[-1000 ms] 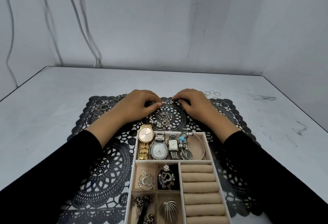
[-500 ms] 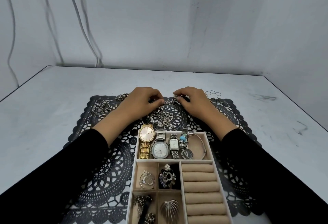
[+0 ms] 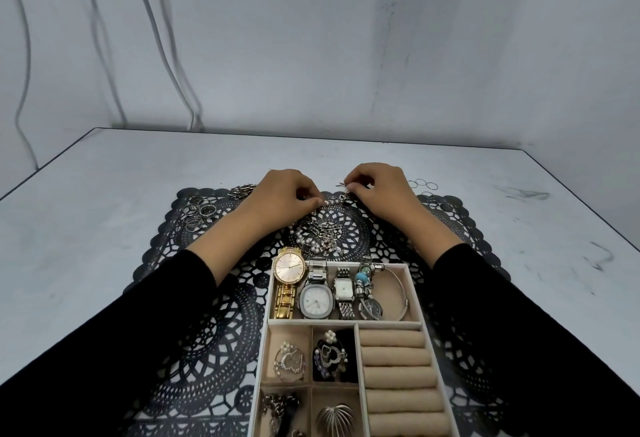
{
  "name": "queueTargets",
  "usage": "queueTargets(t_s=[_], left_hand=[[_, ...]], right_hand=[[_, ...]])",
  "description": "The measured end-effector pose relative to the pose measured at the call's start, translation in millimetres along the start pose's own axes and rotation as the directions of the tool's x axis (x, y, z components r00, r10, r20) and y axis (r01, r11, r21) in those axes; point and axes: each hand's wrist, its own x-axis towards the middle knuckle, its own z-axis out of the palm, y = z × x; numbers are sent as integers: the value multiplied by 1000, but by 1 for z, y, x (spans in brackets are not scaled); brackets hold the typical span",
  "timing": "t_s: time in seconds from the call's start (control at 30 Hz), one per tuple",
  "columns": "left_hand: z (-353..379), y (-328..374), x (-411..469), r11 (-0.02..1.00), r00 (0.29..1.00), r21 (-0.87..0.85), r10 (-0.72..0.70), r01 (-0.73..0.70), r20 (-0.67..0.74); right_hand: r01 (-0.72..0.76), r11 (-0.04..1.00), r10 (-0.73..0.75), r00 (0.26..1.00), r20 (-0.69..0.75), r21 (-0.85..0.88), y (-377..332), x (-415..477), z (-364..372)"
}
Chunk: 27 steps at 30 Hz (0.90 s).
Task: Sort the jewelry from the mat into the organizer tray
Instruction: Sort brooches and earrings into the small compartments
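Pearl strand (image 3: 329,200) at mat (image 3: 214,315) 12 o'clock was pinched by left hand (image 3: 282,194) and right hand (image 3: 379,187); if lifted, tangled pile (image 3: 320,237) at its 6 could be snagged and dragged.

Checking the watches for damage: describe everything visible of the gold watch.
The gold watch has a round pale dial, a seemingly stone-set bezel and a gold link band. It lies face up at the left end of the far compartment of the organizer tray, case propped on the far rim, beside a silver watch. No hand touches it.
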Motion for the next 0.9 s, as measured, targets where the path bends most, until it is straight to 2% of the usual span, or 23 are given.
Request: queueTargets(t_s=[0.27,0.53,0.83,0.9], left_hand=[[1,4,-1,999,1000,33,-14,14,-9],[6,5,0,999,999,20,-31,32,-27],[10,7,0,997,1000,70,-11,12,-27],[8,6,0,999,999,33,-31,32,-19]], right_hand=[[-40,998,43,997,-61,49,-1,-1,-3],[-89,966,119,987,-110,242,-1,2,-11],[-128,927,167,983,-82,352,-3,0,-17],[-130,924,168,983,-76,359,-4,-1,-18]])
